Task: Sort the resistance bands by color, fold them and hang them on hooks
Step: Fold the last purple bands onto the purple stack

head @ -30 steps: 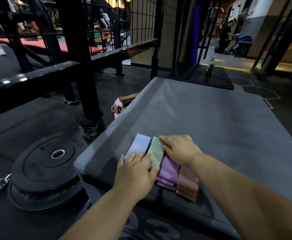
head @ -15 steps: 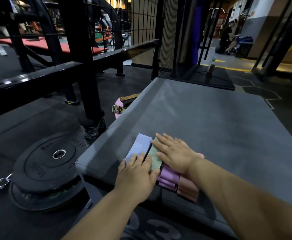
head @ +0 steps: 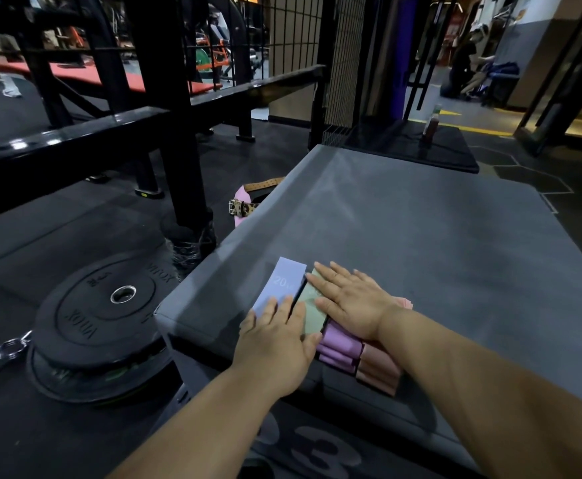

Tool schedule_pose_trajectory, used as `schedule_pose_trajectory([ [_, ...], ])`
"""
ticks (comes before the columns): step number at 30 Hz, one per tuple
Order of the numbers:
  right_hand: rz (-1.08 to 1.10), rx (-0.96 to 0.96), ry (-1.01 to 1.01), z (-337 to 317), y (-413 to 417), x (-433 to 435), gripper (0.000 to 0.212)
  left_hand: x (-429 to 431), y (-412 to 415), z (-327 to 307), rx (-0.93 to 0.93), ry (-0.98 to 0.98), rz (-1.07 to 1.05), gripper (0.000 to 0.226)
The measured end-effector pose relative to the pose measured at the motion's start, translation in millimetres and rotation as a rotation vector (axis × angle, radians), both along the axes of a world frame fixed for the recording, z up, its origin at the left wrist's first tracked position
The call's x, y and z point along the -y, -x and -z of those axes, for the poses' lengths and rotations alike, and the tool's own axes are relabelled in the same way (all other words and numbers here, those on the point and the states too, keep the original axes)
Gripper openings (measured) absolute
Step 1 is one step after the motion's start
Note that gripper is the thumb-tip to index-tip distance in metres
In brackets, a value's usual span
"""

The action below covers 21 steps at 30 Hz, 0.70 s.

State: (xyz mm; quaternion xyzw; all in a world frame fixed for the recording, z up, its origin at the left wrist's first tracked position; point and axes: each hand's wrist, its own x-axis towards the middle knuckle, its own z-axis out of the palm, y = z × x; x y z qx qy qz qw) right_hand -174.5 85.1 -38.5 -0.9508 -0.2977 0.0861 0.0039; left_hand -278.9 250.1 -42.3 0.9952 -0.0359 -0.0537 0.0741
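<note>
Several folded bands [head: 283, 282] — left hand [head: 275, 344], right hand [head: 351, 302] atop.

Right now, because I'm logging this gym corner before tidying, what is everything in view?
blue band: one, pale blue, marked 20, leftmost on the box
green band: one, pale green, right of the blue
purple bands: folded stack, count unclear, right of the green
pink bands: folded stack, count unclear, rightmost
box: one, grey, under the bands
weight plates: stacked, black, floor at left
belt: one, pink with buckle, floor beside the box
bottle: one, dark, on the far black platform
rack: one, black, left
left hand: one, flat on blue and green bands
right hand: one, flat on green and purple bands
</note>
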Motion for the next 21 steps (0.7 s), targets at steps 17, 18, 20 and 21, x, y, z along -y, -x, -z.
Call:
schedule_pose_trajectory([
  [17, 0.019, -0.012, 0.08, -12, 0, -7, 0.058, -5, -2, -7, 0.031, 0.061, 0.006, 0.057],
  [18, 0.021, -0.006, 0.079, -14, 1, -7, 0.058, -5, -2, -10, 0.041, 0.082, 0.001, 0.056],
  [20, 0.027, 0.012, 0.066, -18, 2, -8, 0.057, -5, -2, -17, 0.061, 0.141, -0.016, 0.058],
  [21, 0.031, 0.021, 0.052, -21, 3, -8, 0.056, -6, -2, -20, 0.079, 0.178, -0.023, 0.058],
])
